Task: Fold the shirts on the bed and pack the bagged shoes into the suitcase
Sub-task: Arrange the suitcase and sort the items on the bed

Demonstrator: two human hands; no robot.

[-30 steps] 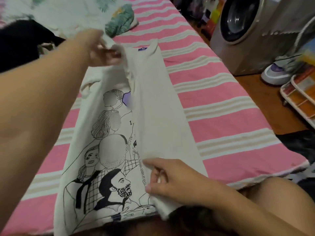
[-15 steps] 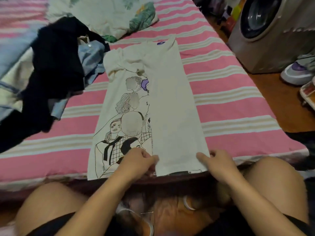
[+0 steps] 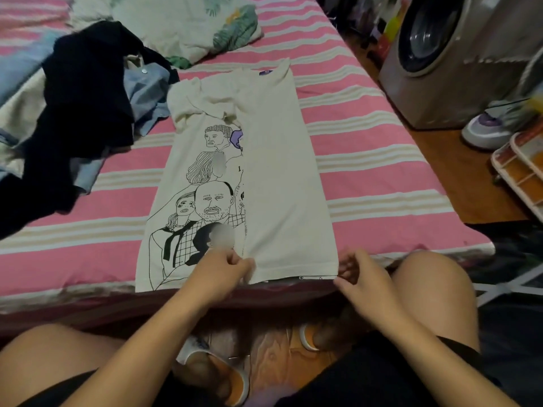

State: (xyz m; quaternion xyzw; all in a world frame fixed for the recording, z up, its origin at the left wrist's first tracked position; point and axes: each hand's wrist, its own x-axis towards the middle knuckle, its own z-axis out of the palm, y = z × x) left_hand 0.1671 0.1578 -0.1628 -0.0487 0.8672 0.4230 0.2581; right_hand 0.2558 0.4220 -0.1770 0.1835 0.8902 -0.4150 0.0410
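Since half a second ago almost nothing has shifted: both hands stay at the near hem of the shirt, and a second ago the left hand was up at the far collar end, holding the shoulder of the flap. At far left, a pile of dark and blue clothes (image 3: 88,113) lies heaped on the pink striped bed (image 3: 367,160), probably the shirts not yet folded. To its right the cream printed shirt (image 3: 276,171) lies lengthwise, collar far, hem at the near edge of the bed, with its right side folded over the middle so the drawing shows only on the left half. The left hand (image 3: 223,271) pinches the hem where the folded edge ends, fingers curled on the cloth, seemingly to square that fold. The right hand (image 3: 357,274) sits at the near right corner of the hem with fingers curled; whether it actually grips the cloth cannot be told. On the floor at far right stands a washing machine (image 3: 440,54). No suitcase or bagged shoes are in view.
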